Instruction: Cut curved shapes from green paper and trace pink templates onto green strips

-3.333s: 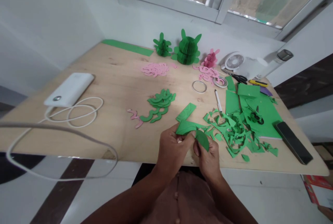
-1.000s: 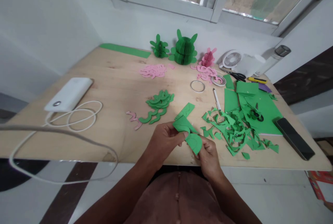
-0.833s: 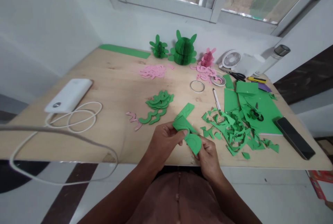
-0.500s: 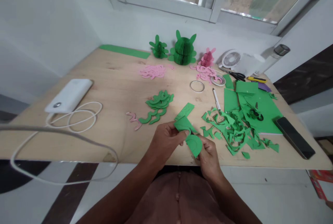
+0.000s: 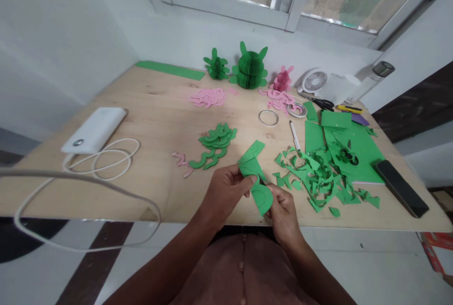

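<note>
My left hand [image 5: 228, 189] pinches a piece of green paper [image 5: 262, 197] between thumb and fingers, low over the table's front edge. Curved pencil lines show on the paper, and a cut splits its rounded lower part from the upper part. My right hand [image 5: 285, 210] is closed at the paper's right side. A thin dark blade, apparently of scissors [image 5: 262, 182], shows in the cut; the handles are hidden by the hand and paper. Just beyond lies another marked green strip [image 5: 253, 150]. Wavy green cut-outs [image 5: 218, 136] are piled to the left.
Green scraps [image 5: 320, 177] and green sheets [image 5: 361, 154] cover the right side, near a phone [image 5: 401, 187] and a white pen [image 5: 294, 135]. Pink cut-outs [image 5: 208, 97] and paper figures [image 5: 249, 70] are at the back. A power bank [image 5: 95, 129] with a looped cable is left.
The rounded lower part of the green paper has turned slightly and shifted left, and more of the dark blade shows in the cut. Both hands stay nearly in place.
</note>
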A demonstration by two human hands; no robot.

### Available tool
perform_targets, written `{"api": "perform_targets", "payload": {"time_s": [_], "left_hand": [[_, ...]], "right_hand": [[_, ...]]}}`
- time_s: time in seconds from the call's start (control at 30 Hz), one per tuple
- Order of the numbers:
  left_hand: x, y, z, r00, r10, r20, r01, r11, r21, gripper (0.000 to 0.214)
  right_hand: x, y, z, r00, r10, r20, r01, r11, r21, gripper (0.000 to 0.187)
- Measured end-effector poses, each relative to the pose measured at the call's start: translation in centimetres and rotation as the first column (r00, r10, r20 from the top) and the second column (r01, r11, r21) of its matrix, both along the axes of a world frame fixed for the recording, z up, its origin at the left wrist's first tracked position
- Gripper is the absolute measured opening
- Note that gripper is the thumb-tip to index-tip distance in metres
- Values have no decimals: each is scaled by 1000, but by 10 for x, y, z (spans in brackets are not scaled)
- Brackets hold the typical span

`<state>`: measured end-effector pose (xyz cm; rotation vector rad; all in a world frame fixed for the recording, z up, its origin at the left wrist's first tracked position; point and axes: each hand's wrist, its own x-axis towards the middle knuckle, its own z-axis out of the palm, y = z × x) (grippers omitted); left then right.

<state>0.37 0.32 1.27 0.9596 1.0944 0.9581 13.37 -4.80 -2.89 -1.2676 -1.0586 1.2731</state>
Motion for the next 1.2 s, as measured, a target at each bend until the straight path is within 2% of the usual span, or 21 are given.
{"api": "perform_targets", "payload": {"time_s": [0.43, 0.73, 1.03, 1.2], "left_hand": [[-1, 2, 2, 999, -33, 23, 32, 999, 33, 10], [-3, 1, 4, 998, -20, 58, 22, 999, -33, 14], [-3, 0, 3, 998, -49, 40, 50, 999, -15, 14], [-4, 0, 2, 996, -57, 66, 59, 998, -21, 12]], "right_hand": [[1, 0, -1, 1000, -16, 5, 16, 1000, 17, 43], [0, 0, -1, 999, -25, 35, 25, 1000, -4, 49], [-2, -2, 1, 999, -31, -12, 30, 999, -28, 48], [-2, -2, 0, 999, -36, 19, 37, 999, -35, 49]]}}
